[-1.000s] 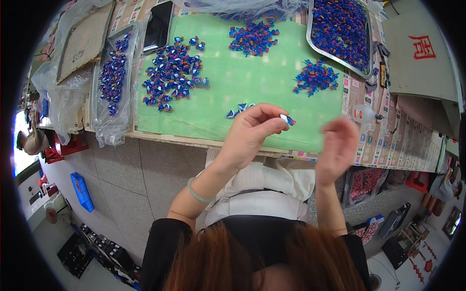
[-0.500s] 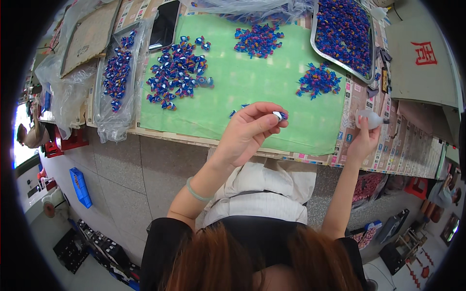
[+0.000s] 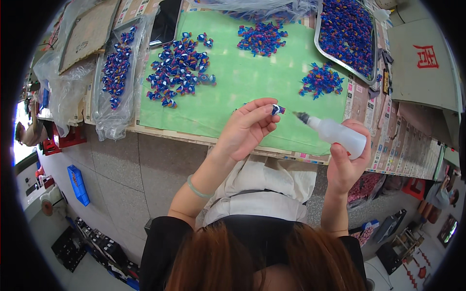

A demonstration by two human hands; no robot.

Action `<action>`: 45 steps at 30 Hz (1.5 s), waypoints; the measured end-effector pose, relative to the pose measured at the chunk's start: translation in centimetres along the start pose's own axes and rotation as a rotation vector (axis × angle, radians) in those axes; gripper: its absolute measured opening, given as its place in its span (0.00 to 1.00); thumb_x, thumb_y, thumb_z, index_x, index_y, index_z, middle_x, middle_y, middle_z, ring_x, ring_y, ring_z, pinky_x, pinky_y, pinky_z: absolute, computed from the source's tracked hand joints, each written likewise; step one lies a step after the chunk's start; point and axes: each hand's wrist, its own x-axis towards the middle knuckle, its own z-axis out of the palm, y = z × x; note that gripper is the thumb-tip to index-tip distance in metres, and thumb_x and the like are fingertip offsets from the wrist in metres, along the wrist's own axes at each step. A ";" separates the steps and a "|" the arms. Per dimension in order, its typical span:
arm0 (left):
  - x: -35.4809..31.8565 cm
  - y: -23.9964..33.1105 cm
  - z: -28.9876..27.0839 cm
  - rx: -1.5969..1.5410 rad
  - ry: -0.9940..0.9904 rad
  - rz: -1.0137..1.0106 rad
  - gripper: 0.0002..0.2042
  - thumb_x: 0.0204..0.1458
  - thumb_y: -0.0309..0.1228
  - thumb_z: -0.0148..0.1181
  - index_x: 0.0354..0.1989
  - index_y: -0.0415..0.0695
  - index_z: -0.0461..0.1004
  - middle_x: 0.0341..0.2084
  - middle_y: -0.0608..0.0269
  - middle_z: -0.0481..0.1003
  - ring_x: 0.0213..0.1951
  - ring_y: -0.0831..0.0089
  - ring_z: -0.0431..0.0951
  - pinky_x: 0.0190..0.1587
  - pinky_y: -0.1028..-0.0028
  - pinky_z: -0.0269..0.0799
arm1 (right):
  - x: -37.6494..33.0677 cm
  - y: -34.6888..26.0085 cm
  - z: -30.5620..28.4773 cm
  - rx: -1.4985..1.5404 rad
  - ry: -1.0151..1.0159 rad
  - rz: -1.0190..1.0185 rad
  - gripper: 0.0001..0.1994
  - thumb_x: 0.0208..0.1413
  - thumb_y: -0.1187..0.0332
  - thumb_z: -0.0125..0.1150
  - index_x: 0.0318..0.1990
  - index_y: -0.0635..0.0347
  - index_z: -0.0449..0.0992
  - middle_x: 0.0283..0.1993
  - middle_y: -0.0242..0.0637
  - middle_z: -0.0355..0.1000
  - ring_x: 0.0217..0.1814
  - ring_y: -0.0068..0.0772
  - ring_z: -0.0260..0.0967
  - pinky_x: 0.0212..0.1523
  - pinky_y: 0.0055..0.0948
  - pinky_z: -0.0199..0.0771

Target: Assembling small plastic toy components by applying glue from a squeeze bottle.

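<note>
Between the thumb and fingers of my left hand (image 3: 250, 127) is a small blue, white and orange plastic piece (image 3: 278, 110), held above the near part of a green cloth (image 3: 242, 82). My right hand (image 3: 348, 162) grips a translucent white squeeze bottle (image 3: 340, 137), tilted so that its dark nozzle with a thin tip points left at the piece. A short gap separates tip and piece. Left of my hands lies a spread of similar blue and white pieces (image 3: 179, 72). Two piles of small blue and orange parts sit on the cloth, one far (image 3: 262, 39), one right (image 3: 321, 80).
A metal tray (image 3: 318, 43) heaped with blue and orange parts stands far right. At the left are a plastic-lined tray (image 3: 99, 92) of pieces, a black phone (image 3: 166, 24) and a flat worn board (image 3: 87, 36). Clear plastic bagging (image 3: 262, 6) lies along the far edge.
My right hand has swung the bottle from the table's right side leftward, turning its nozzle toward the piece. My left hand has shifted slightly left, still holding the piece.
</note>
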 end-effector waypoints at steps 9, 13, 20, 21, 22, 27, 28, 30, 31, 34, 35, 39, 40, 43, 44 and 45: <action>-0.1 -0.1 -0.2 0.010 0.001 -0.011 0.10 0.47 0.25 0.50 0.38 0.36 0.67 0.26 0.65 0.70 0.30 0.80 0.69 0.34 0.81 0.66 | -0.2 -0.4 1.1 -0.199 -0.043 0.022 0.15 0.37 0.71 0.63 0.32 0.64 0.64 0.31 0.32 0.58 0.32 0.20 0.55 0.33 0.17 0.54; -0.2 0.0 0.1 0.014 0.012 -0.016 0.10 0.47 0.25 0.50 0.38 0.36 0.67 0.26 0.65 0.70 0.29 0.80 0.69 0.34 0.82 0.66 | 0.0 -0.4 1.3 -0.186 -0.032 0.071 0.14 0.38 0.72 0.62 0.31 0.64 0.64 0.30 0.31 0.58 0.31 0.19 0.54 0.33 0.16 0.53; -0.1 -0.1 -0.1 -0.012 0.004 -0.015 0.09 0.48 0.24 0.48 0.39 0.35 0.64 0.27 0.61 0.70 0.28 0.78 0.70 0.35 0.81 0.67 | 0.0 -0.4 1.1 -0.169 -0.049 0.079 0.14 0.38 0.71 0.63 0.31 0.64 0.64 0.29 0.30 0.58 0.30 0.18 0.54 0.32 0.15 0.52; -0.1 0.0 -0.1 -0.015 0.007 -0.017 0.09 0.48 0.24 0.48 0.38 0.35 0.65 0.27 0.61 0.70 0.28 0.78 0.70 0.35 0.81 0.67 | 0.1 -0.3 1.1 -0.180 -0.058 0.077 0.14 0.38 0.71 0.62 0.31 0.64 0.64 0.29 0.30 0.58 0.30 0.18 0.54 0.32 0.15 0.52; -0.1 -0.1 -0.1 -0.014 0.008 -0.015 0.09 0.48 0.24 0.48 0.38 0.35 0.65 0.27 0.61 0.70 0.28 0.78 0.70 0.35 0.81 0.67 | 0.1 -0.3 1.2 -0.190 -0.068 0.075 0.14 0.38 0.71 0.62 0.31 0.64 0.64 0.29 0.29 0.57 0.30 0.18 0.53 0.32 0.15 0.52; -0.1 0.0 -0.2 0.014 0.019 -0.016 0.09 0.47 0.25 0.50 0.38 0.37 0.67 0.25 0.67 0.69 0.29 0.81 0.69 0.34 0.82 0.65 | 0.1 0.4 0.2 -0.091 0.005 0.060 0.13 0.40 0.72 0.60 0.32 0.64 0.64 0.32 0.33 0.61 0.33 0.21 0.59 0.34 0.18 0.58; 0.0 0.0 -0.3 0.013 0.016 -0.017 0.09 0.47 0.25 0.50 0.38 0.37 0.67 0.25 0.67 0.69 0.29 0.81 0.69 0.34 0.82 0.65 | 0.2 0.5 -0.4 0.031 0.094 0.075 0.12 0.41 0.73 0.59 0.32 0.65 0.63 0.34 0.35 0.63 0.35 0.23 0.61 0.36 0.20 0.61; 0.1 0.5 -0.6 0.011 0.022 0.020 0.09 0.47 0.25 0.50 0.38 0.37 0.67 0.25 0.66 0.69 0.29 0.80 0.69 0.33 0.82 0.66 | 1.3 0.6 -2.2 0.119 0.192 0.100 0.12 0.41 0.75 0.58 0.34 0.66 0.62 0.34 0.37 0.64 0.37 0.26 0.63 0.38 0.22 0.63; 0.0 0.8 -0.9 0.012 0.022 0.023 0.09 0.47 0.25 0.50 0.38 0.37 0.67 0.25 0.66 0.69 0.29 0.80 0.69 0.33 0.82 0.66 | 2.0 0.8 -3.3 0.211 0.288 0.129 0.13 0.42 0.77 0.56 0.35 0.66 0.61 0.35 0.39 0.65 0.39 0.29 0.64 0.40 0.24 0.65; -0.1 1.9 -1.7 0.008 0.055 0.099 0.09 0.48 0.25 0.49 0.38 0.37 0.66 0.26 0.65 0.70 0.29 0.79 0.69 0.34 0.81 0.66 | 3.1 3.7 -7.2 -0.167 0.446 0.070 0.15 0.43 0.79 0.55 0.38 0.66 0.57 0.38 0.41 0.64 0.42 0.29 0.63 0.43 0.24 0.64; -0.1 2.2 -2.0 0.005 0.055 0.126 0.09 0.48 0.24 0.49 0.38 0.37 0.66 0.27 0.64 0.70 0.30 0.79 0.70 0.34 0.81 0.67 | 3.3 4.9 -8.3 -0.167 0.444 0.067 0.15 0.43 0.79 0.55 0.38 0.66 0.57 0.38 0.41 0.64 0.42 0.29 0.63 0.43 0.24 0.64; -0.1 3.2 -2.3 -0.014 0.056 0.184 0.09 0.48 0.24 0.48 0.39 0.37 0.65 0.28 0.63 0.70 0.30 0.78 0.70 0.34 0.80 0.67 | 3.1 7.9 -10.7 -0.377 0.496 0.016 0.18 0.44 0.79 0.55 0.41 0.65 0.54 0.43 0.42 0.60 0.43 0.27 0.61 0.43 0.23 0.63; -0.2 3.4 -2.6 -0.016 0.056 0.187 0.09 0.48 0.24 0.48 0.39 0.37 0.65 0.28 0.63 0.70 0.30 0.78 0.70 0.34 0.80 0.67 | 3.1 7.8 -10.4 -0.403 0.492 0.041 0.19 0.44 0.78 0.55 0.42 0.64 0.54 0.45 0.42 0.59 0.44 0.26 0.61 0.44 0.22 0.63; -0.2 3.9 -3.1 -0.021 0.073 0.204 0.09 0.48 0.24 0.48 0.39 0.37 0.65 0.28 0.62 0.69 0.30 0.78 0.70 0.34 0.80 0.67 | 2.8 6.7 -8.1 -0.831 0.700 -0.353 0.15 0.45 0.78 0.54 0.41 0.65 0.58 0.41 0.40 0.62 0.41 0.25 0.62 0.43 0.21 0.62; -0.2 4.0 -3.1 -0.025 0.076 0.205 0.09 0.48 0.24 0.48 0.39 0.37 0.65 0.28 0.62 0.69 0.30 0.78 0.69 0.35 0.80 0.67 | 2.9 6.4 -7.1 -0.832 0.700 -0.355 0.15 0.45 0.78 0.54 0.41 0.65 0.58 0.41 0.40 0.62 0.41 0.25 0.62 0.43 0.21 0.62; -0.3 4.0 -3.1 -0.028 0.078 0.206 0.09 0.48 0.24 0.48 0.39 0.37 0.65 0.28 0.62 0.69 0.30 0.78 0.69 0.35 0.80 0.67 | 3.0 6.2 -5.9 -0.691 0.534 -0.342 0.13 0.46 0.77 0.53 0.40 0.66 0.61 0.39 0.38 0.64 0.39 0.24 0.62 0.41 0.20 0.62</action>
